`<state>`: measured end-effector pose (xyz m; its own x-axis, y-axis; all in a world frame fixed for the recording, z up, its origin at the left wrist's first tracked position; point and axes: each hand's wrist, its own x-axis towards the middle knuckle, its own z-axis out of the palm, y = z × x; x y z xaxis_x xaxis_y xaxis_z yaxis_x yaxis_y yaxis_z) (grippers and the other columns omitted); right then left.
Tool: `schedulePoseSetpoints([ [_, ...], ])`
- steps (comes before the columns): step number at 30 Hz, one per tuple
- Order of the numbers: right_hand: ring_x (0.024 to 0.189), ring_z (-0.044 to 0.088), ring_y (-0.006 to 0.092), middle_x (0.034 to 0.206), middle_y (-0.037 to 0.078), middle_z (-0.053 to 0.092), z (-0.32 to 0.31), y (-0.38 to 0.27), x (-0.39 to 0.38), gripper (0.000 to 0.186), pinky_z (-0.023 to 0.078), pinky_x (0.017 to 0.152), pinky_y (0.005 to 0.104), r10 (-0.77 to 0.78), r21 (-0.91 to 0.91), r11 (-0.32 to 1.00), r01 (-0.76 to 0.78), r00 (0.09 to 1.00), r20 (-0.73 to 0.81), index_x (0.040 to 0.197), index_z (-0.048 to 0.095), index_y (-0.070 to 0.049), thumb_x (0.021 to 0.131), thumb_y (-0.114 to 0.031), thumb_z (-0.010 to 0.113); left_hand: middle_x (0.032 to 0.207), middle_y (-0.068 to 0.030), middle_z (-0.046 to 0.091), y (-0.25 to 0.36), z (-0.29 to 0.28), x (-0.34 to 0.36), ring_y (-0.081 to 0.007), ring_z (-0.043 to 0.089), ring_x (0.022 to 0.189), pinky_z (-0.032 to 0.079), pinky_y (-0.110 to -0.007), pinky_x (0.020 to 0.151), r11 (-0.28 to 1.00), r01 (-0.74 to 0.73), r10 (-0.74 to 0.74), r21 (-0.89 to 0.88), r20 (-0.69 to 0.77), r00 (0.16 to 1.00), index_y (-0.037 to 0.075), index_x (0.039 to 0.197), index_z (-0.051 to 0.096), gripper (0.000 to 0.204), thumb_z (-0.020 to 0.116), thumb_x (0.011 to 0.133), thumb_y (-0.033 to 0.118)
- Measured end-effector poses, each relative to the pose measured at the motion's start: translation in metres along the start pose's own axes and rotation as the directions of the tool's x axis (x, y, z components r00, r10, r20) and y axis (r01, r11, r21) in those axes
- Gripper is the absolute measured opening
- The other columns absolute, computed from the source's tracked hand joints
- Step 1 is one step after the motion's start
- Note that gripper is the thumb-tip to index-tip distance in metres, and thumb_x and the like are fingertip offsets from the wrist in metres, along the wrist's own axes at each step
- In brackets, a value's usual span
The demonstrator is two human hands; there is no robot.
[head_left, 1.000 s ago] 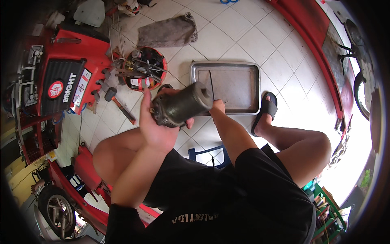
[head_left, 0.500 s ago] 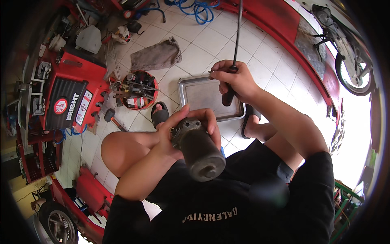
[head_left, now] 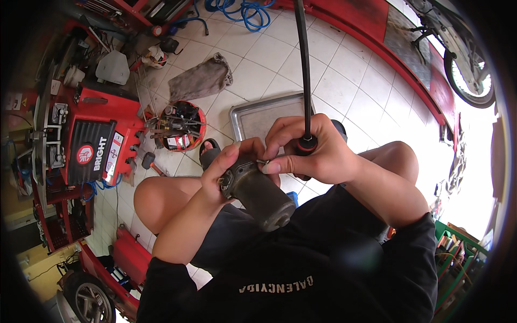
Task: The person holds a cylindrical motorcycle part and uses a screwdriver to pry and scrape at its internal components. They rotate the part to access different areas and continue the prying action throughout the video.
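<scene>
A dark, worn cylindrical electric motor (head_left: 263,198) is held above my lap, its flanged end towards the floor tray and its rounded cap towards me. My left hand (head_left: 215,171) wraps round the flanged end, the fingers passing behind it. Against that flange, my right hand (head_left: 323,153) pinches a small metal screw (head_left: 262,161) between thumb and forefinger. The same hand keeps a long screwdriver (head_left: 303,64) in its palm, shaft pointing up and away. Most of its handle is hidden by the fingers, and the screw's tip cannot be made out.
Beyond my hands a shallow metal tray (head_left: 253,110) lies on the tiled floor. To its left are a round red tub (head_left: 200,134) of tools, a grey rag (head_left: 199,78) and a hammer (head_left: 149,160). A red machine (head_left: 102,107) stands left; a motorcycle wheel (head_left: 471,81) far right.
My right hand has come down and towards me, bringing the screw to the motor's flange; the screwdriver came with it. The motor has tilted slightly in my left hand.
</scene>
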<state>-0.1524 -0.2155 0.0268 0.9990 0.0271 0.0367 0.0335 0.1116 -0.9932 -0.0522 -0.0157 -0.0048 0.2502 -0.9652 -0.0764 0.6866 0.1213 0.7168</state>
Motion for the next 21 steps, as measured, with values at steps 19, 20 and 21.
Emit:
schedulePoseSetpoints([
  [19,0.075,0.057,0.0074,0.095,0.003,0.068,-0.003,-0.006,-0.01,0.015,0.041,0.065,0.0239,0.116,-0.102,0.987,-0.122,0.991,-0.062,0.087,0.075,-0.002,0.077,-0.008,0.085,0.089,-0.0067,0.06,0.005,0.0,0.011,-0.012,0.054,0.081,0.04,-0.024,0.072,0.811,-0.108,0.182,0.574,-0.071,0.981,-0.001,0.096,0.054,0.06,0.045,0.098,0.059],
  [20,0.076,0.057,0.0079,0.097,0.003,0.068,-0.003,-0.007,-0.01,0.015,0.041,0.066,0.024,0.137,-0.102,0.985,-0.142,0.989,-0.056,0.086,0.075,-0.002,0.077,-0.008,0.084,0.088,-0.0071,0.06,0.005,-0.001,0.011,-0.0123,0.055,0.081,0.041,-0.025,0.072,0.787,-0.106,0.189,0.608,-0.074,0.979,-0.001,0.096,0.055,0.06,0.044,0.098,0.059],
  [21,0.077,0.058,0.0085,0.098,0.003,0.068,-0.002,-0.007,-0.01,0.015,0.042,0.067,0.0241,0.157,-0.103,0.982,-0.161,0.986,-0.05,0.086,0.074,-0.002,0.077,-0.008,0.084,0.088,-0.0078,0.061,0.005,-0.002,0.01,-0.0128,0.056,0.081,0.041,-0.025,0.073,0.777,-0.103,0.192,0.621,-0.077,0.978,-0.001,0.097,0.054,0.06,0.045,0.098,0.058],
])
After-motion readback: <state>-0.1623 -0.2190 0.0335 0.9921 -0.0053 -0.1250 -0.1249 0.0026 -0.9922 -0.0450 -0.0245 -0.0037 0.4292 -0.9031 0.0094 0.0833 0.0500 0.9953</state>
